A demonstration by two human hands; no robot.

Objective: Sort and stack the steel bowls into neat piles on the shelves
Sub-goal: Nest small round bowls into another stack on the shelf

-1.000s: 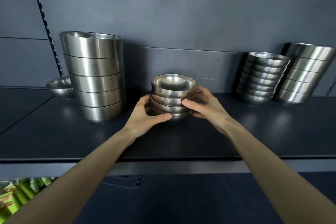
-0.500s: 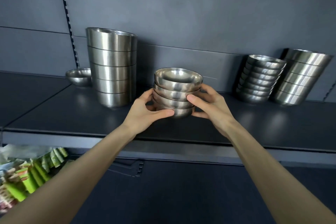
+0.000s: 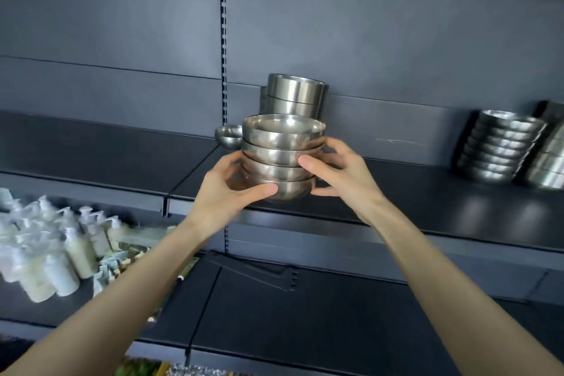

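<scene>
A stack of several small steel bowls (image 3: 282, 152) hangs in the air in front of the dark shelf (image 3: 412, 198). My left hand (image 3: 227, 192) grips its left side and bottom. My right hand (image 3: 341, 174) clasps its right side. Behind the held stack stands a tall pile of large steel bowls (image 3: 294, 98), mostly hidden by it. A single small bowl (image 3: 228, 137) sits on the shelf just left of that pile. At the right, two leaning piles of bowls rest against the back wall, a smaller one (image 3: 497, 146) and a larger one (image 3: 549, 162).
A slotted upright rail (image 3: 224, 40) runs down the back wall. On the lower shelf at left stand several white pump bottles (image 3: 55, 253). The left shelf section (image 3: 91, 156) meets the right one at a seam near the single bowl.
Both hands have lifted the small-bowl stack off the shelf and carried it left, now in front of the tall pile. The view has swung left, revealing pump bottles below.
</scene>
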